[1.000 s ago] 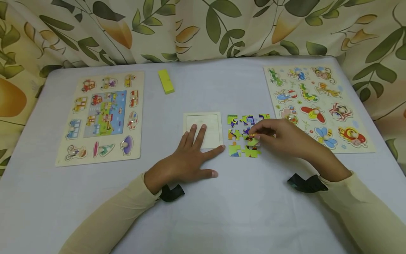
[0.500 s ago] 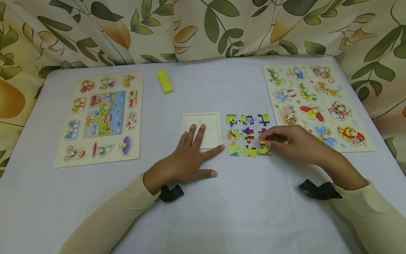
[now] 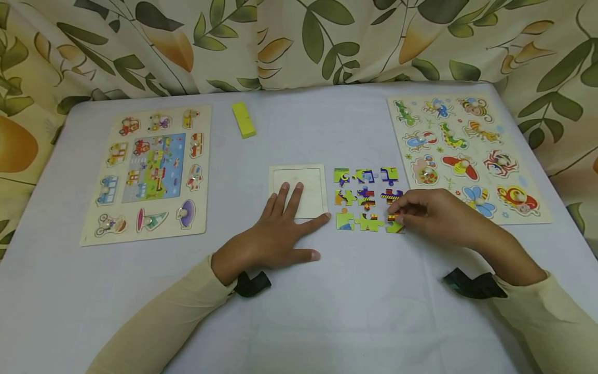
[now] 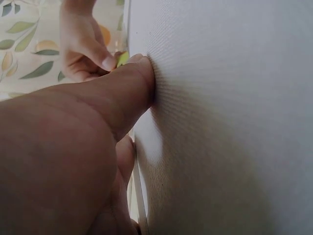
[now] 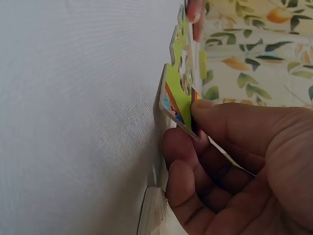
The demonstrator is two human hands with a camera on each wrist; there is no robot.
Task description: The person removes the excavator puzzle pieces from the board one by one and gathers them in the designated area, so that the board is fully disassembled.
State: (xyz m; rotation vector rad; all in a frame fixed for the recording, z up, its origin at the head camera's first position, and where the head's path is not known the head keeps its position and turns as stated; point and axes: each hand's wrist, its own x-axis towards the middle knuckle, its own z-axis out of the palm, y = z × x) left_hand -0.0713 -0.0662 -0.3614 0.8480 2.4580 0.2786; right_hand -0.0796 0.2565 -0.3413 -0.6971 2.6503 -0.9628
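Observation:
In the head view my left hand [image 3: 275,234] lies spread, its longer fingers on an off-white square puzzle frame [image 3: 310,202] and its thumb on the tablecloth. My right hand [image 3: 434,215] pinches a green corner jigsaw piece [image 5: 177,95] between thumb and fingers, at the lower right of the loose pieces. The right wrist view shows this piece tilted, one edge near the cloth. Several other jigsaw pieces [image 3: 366,197] lie in rows just right of the frame, green with purple and orange prints. Part of the held piece is hidden behind my fingertips.
A vehicle peg puzzle board [image 3: 196,200] lies at the left, and an insect peg puzzle board [image 3: 444,156] at the right, close to my right hand. Towards the back is a yellow block [image 3: 244,120]. A leaf-patterned curtain [image 3: 299,47] hangs behind the table.
My right hand has moved right and slightly nearer with the corner piece, from over the middle of the pieces to their lower right. My left hand stays in place.

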